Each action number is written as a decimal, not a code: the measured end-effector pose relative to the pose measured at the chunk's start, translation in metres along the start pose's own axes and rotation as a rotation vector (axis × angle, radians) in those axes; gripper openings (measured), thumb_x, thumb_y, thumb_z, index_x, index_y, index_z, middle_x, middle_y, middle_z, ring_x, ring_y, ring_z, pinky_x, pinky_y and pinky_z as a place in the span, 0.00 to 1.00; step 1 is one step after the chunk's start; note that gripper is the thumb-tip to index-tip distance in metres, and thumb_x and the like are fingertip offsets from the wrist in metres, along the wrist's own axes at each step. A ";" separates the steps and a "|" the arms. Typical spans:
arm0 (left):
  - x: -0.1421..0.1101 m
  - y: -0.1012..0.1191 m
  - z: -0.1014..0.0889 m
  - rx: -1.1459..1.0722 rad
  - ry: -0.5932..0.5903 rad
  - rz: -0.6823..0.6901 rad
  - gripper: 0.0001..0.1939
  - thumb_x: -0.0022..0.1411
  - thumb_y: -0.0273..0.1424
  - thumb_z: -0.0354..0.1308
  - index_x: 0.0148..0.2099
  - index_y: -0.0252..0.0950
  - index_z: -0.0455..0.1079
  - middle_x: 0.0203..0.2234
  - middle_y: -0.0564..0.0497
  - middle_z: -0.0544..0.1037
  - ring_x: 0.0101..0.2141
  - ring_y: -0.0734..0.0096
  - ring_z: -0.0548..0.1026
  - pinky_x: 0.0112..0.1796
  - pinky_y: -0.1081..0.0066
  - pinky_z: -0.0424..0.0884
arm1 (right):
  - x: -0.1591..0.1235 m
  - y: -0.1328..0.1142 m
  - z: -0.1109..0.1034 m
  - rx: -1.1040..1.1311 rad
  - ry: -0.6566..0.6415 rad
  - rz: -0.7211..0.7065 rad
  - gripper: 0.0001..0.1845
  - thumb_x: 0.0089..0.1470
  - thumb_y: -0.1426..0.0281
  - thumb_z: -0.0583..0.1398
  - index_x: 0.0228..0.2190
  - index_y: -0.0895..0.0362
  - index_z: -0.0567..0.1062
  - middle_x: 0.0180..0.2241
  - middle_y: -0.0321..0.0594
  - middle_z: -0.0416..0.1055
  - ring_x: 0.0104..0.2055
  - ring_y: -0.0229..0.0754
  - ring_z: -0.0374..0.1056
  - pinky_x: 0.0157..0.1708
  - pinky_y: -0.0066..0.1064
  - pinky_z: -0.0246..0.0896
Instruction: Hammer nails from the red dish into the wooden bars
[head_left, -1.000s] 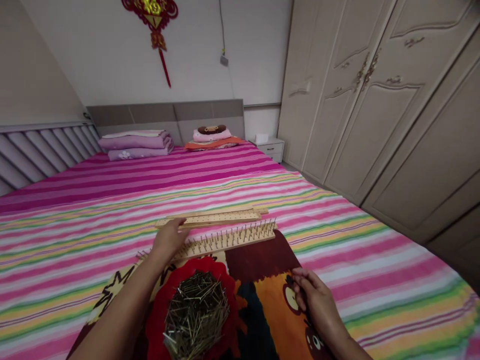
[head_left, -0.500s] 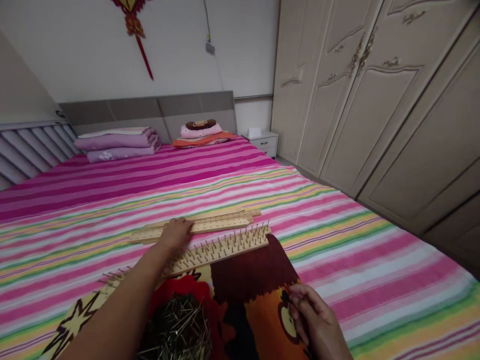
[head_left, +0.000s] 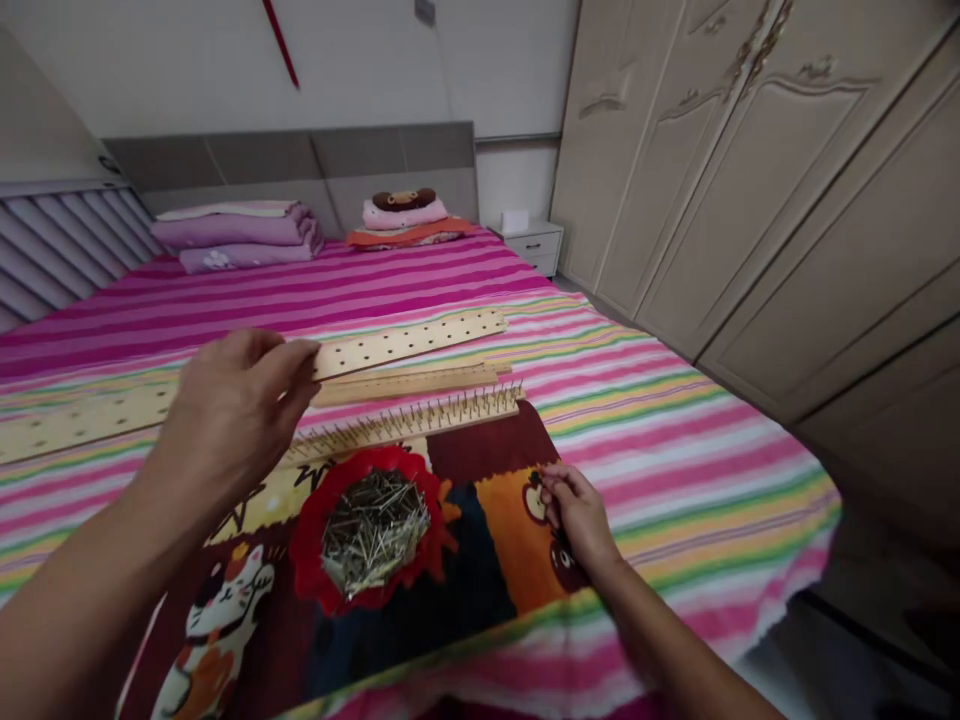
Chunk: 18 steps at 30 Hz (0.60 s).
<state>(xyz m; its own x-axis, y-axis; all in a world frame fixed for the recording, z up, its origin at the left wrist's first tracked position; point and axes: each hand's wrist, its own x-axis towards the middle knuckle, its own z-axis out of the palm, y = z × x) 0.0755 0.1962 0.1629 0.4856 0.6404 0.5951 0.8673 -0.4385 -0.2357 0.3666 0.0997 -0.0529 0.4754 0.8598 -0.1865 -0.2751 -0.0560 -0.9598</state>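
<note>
in the head view, i see the left hand closed, pinching a long, pale, hole-drilled wooden strip, raised beyond a pale nail-studded wooden strip. the right hand is curled; whether it's holding anything, i can't tell. a slack pinch could tip the strip onto the nails.

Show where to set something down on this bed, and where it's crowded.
Bare patches: the striped sheet right of the right hand, and the mat between that hand and the red bowl. Crowded: beyond the bowl, where the nail board, wooden strips and the left hand with its holed board cluster.
</note>
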 end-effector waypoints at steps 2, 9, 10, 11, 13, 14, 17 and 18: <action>-0.037 0.012 -0.029 -0.036 0.011 0.046 0.23 0.64 0.43 0.41 0.44 0.34 0.71 0.30 0.46 0.69 0.28 0.66 0.64 0.31 0.65 0.64 | -0.017 -0.005 -0.014 -0.037 -0.004 -0.007 0.11 0.43 0.62 0.61 0.28 0.56 0.70 0.15 0.26 0.64 0.10 0.29 0.52 0.10 0.22 0.44; -0.188 0.072 -0.003 -0.282 -0.109 0.083 0.13 0.61 0.34 0.50 0.47 0.44 0.69 0.35 0.47 0.73 0.31 0.66 0.71 0.30 0.68 0.67 | -0.120 -0.007 -0.092 -0.225 0.031 -0.053 0.09 0.44 0.64 0.61 0.27 0.56 0.75 0.17 0.32 0.67 0.18 0.37 0.61 0.16 0.26 0.56; -0.204 0.080 0.007 -0.282 -0.131 0.086 0.13 0.61 0.33 0.50 0.48 0.44 0.69 0.35 0.47 0.73 0.31 0.67 0.71 0.30 0.69 0.67 | -0.131 -0.004 -0.101 -0.258 0.035 -0.070 0.08 0.42 0.65 0.62 0.25 0.56 0.76 0.19 0.34 0.69 0.20 0.39 0.64 0.19 0.27 0.58; -0.217 0.087 0.018 -0.271 -0.148 0.064 0.14 0.61 0.32 0.50 0.48 0.43 0.69 0.36 0.46 0.74 0.32 0.67 0.71 0.30 0.69 0.67 | -0.140 -0.001 -0.109 -0.290 0.043 -0.087 0.08 0.43 0.65 0.61 0.25 0.56 0.76 0.19 0.34 0.70 0.22 0.40 0.65 0.20 0.27 0.59; -0.234 0.098 0.034 -0.254 -0.154 0.057 0.14 0.61 0.32 0.50 0.48 0.42 0.70 0.36 0.46 0.74 0.32 0.66 0.72 0.29 0.69 0.67 | -0.152 0.006 -0.120 -0.352 0.045 -0.115 0.08 0.45 0.65 0.60 0.26 0.56 0.76 0.17 0.32 0.67 0.20 0.39 0.64 0.18 0.26 0.57; -0.238 0.101 0.041 -0.232 -0.145 0.022 0.14 0.60 0.31 0.49 0.46 0.41 0.70 0.35 0.46 0.74 0.31 0.67 0.72 0.29 0.69 0.67 | -0.154 0.008 -0.123 -0.382 0.040 -0.129 0.08 0.47 0.65 0.58 0.27 0.56 0.75 0.16 0.31 0.65 0.19 0.38 0.62 0.16 0.26 0.56; -0.244 0.101 0.056 -0.193 -0.168 -0.040 0.13 0.59 0.30 0.50 0.44 0.40 0.72 0.33 0.47 0.74 0.30 0.67 0.71 0.30 0.69 0.66 | -0.154 0.013 -0.126 -0.466 -0.002 -0.186 0.09 0.51 0.66 0.55 0.30 0.56 0.74 0.14 0.29 0.62 0.17 0.38 0.60 0.15 0.26 0.54; -0.245 0.099 0.060 -0.191 -0.180 -0.055 0.13 0.58 0.30 0.50 0.43 0.39 0.72 0.33 0.47 0.74 0.31 0.66 0.71 0.31 0.68 0.66 | -0.153 0.014 -0.125 -0.495 -0.022 -0.211 0.10 0.52 0.67 0.54 0.31 0.56 0.73 0.15 0.30 0.63 0.18 0.38 0.61 0.16 0.26 0.56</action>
<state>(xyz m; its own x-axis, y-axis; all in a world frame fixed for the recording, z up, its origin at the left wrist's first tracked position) 0.0494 0.0336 -0.0524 0.4646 0.7609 0.4530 0.8647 -0.5001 -0.0468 0.3942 -0.0963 -0.0636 0.4583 0.8886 0.0202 0.2537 -0.1090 -0.9611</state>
